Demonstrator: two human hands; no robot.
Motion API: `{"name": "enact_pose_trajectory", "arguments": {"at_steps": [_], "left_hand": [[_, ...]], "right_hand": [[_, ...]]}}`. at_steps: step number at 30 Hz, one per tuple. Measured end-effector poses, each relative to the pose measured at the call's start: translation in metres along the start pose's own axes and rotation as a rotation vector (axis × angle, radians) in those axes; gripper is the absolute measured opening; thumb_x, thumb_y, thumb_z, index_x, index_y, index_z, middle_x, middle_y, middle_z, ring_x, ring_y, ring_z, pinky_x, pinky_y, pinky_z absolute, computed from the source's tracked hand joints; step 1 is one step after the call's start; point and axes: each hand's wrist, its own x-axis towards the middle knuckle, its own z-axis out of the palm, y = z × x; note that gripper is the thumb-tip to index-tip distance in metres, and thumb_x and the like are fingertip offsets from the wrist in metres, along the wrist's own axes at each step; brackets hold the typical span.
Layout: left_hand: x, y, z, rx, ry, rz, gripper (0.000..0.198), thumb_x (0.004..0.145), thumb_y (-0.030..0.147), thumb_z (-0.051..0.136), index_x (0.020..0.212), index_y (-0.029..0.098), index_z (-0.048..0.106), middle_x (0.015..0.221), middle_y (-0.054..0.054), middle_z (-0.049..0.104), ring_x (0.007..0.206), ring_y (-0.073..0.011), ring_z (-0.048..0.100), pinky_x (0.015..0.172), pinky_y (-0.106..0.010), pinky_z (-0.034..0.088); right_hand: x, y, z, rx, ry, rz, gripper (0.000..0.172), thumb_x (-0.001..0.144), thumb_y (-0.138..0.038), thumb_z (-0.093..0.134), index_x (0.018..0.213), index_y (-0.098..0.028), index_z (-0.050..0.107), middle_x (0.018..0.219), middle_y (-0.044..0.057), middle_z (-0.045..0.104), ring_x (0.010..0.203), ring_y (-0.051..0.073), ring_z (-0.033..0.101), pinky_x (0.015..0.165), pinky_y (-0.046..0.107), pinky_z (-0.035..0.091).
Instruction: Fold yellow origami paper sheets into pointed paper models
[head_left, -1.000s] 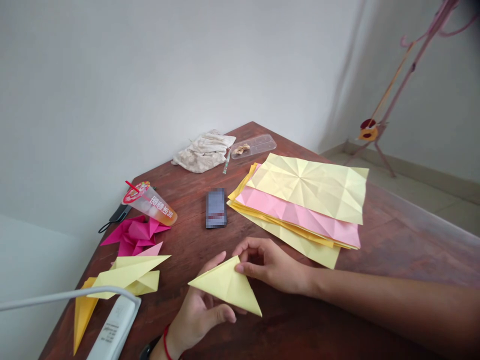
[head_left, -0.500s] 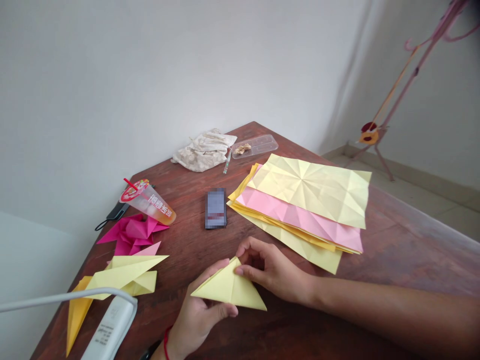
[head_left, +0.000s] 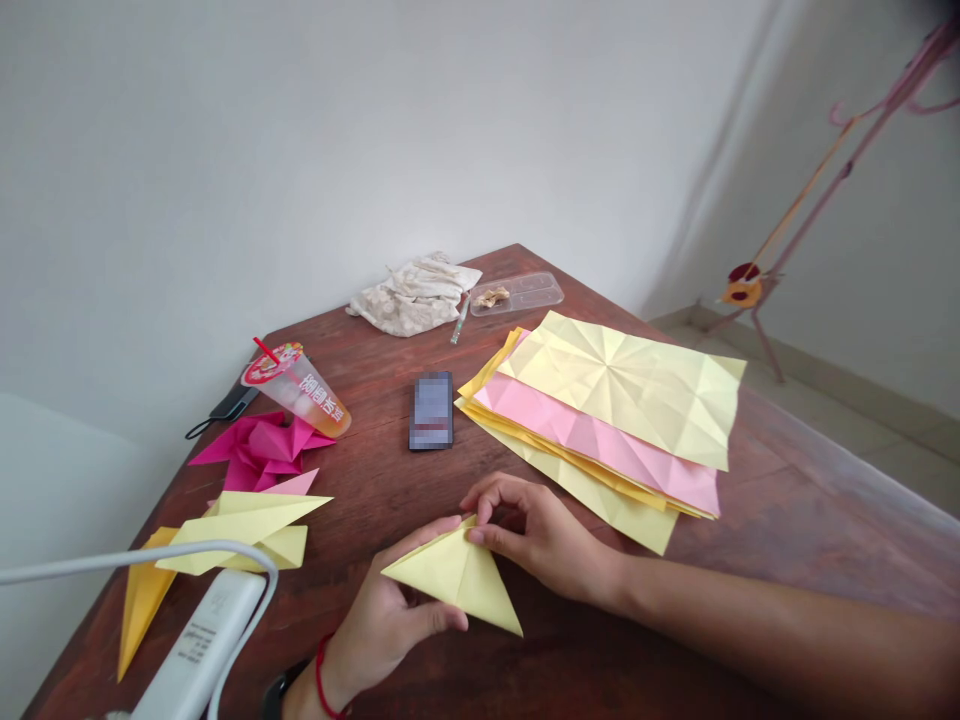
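Observation:
A pale yellow sheet of paper (head_left: 459,575), folded into a triangle, is held between both hands above the near part of the table. My left hand (head_left: 397,600) grips it from the left, with the thumb along its lower edge and the fingers behind it. My right hand (head_left: 536,530) pinches its top corner between thumb and fingers. Beyond the right hand lies a stack of creased sheets, a pale yellow sheet (head_left: 622,375) on top and a pink sheet (head_left: 600,430) under it. Folded yellow paper (head_left: 240,525) lies to the left.
On the wooden table (head_left: 360,400) are a phone (head_left: 431,410), a drink cup (head_left: 304,395) with a red straw, and magenta folded paper (head_left: 262,450). A white power strip (head_left: 202,645) with its cable is at near left. Farther back lie a cloth (head_left: 412,295) and a clear tray (head_left: 536,290).
The folded paper has tilted slightly, its right corner lower and further left. Both hands keep their hold. The whole view has shifted a little.

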Motion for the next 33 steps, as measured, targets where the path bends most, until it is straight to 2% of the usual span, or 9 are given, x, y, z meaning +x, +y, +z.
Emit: {"name": "enact_pose_trajectory", "arguments": {"at_steps": [4,7,18,24,29,33], "left_hand": [[-0.0004,-0.0012,-0.0030,-0.040,-0.026,-0.045,0.067,0.064,0.027,0.091,0.127,0.023,0.066,0.123,-0.008,0.071,0.109,-0.0259,0.067,0.094,-0.032,0.054],[0.0000,-0.0032,-0.0045,-0.053,-0.053,-0.060,0.068,0.065,0.029,0.090,0.128,0.022,0.065,0.121,-0.009,0.072,0.106,-0.0253,0.067,0.092,-0.032,0.054],[-0.0003,-0.0019,-0.0034,-0.042,-0.066,-0.047,0.068,0.065,0.030,0.090,0.128,0.021,0.065,0.125,-0.009,0.070,0.108,-0.0254,0.065,0.094,-0.032,0.051],[0.0008,-0.0064,-0.0031,-0.067,-0.066,-0.008,0.068,0.066,0.030,0.089,0.129,0.021,0.065,0.119,-0.008,0.071,0.107,-0.0260,0.064,0.093,-0.034,0.051],[0.0011,-0.0048,-0.0023,-0.091,-0.089,-0.006,0.068,0.067,0.029,0.088,0.130,0.020,0.063,0.117,-0.008,0.071,0.103,-0.0240,0.064,0.090,-0.033,0.051],[-0.0009,-0.0034,-0.0015,-0.099,-0.096,0.001,0.069,0.065,0.030,0.088,0.128,0.019,0.064,0.113,-0.007,0.073,0.101,-0.0238,0.065,0.091,-0.034,0.051]], "right_hand": [[-0.0003,0.0002,0.0006,-0.024,0.022,0.056,0.012,0.083,-0.027,0.075,0.082,-0.018,0.067,0.089,0.004,0.071,0.083,0.018,0.065,0.074,0.028,0.050],[0.0000,-0.0001,0.0005,-0.051,0.031,0.098,0.014,0.082,-0.028,0.075,0.080,-0.017,0.068,0.085,0.004,0.072,0.080,0.019,0.065,0.073,0.028,0.050],[0.0024,-0.0020,-0.0011,-0.076,-0.025,0.168,0.021,0.084,-0.037,0.074,0.086,-0.018,0.068,0.084,0.003,0.070,0.075,0.015,0.062,0.067,0.026,0.048],[0.0013,-0.0017,-0.0019,-0.131,-0.025,0.087,0.020,0.085,-0.038,0.073,0.089,-0.019,0.070,0.092,0.005,0.070,0.086,0.018,0.064,0.076,0.029,0.050],[0.0030,-0.0026,-0.0030,-0.016,-0.057,0.094,0.019,0.082,-0.036,0.077,0.087,-0.020,0.068,0.094,0.004,0.070,0.089,0.018,0.065,0.079,0.029,0.052],[0.0037,-0.0023,-0.0027,-0.029,-0.054,0.120,0.020,0.081,-0.036,0.078,0.081,-0.019,0.067,0.090,0.004,0.070,0.082,0.017,0.065,0.072,0.028,0.052]]}}
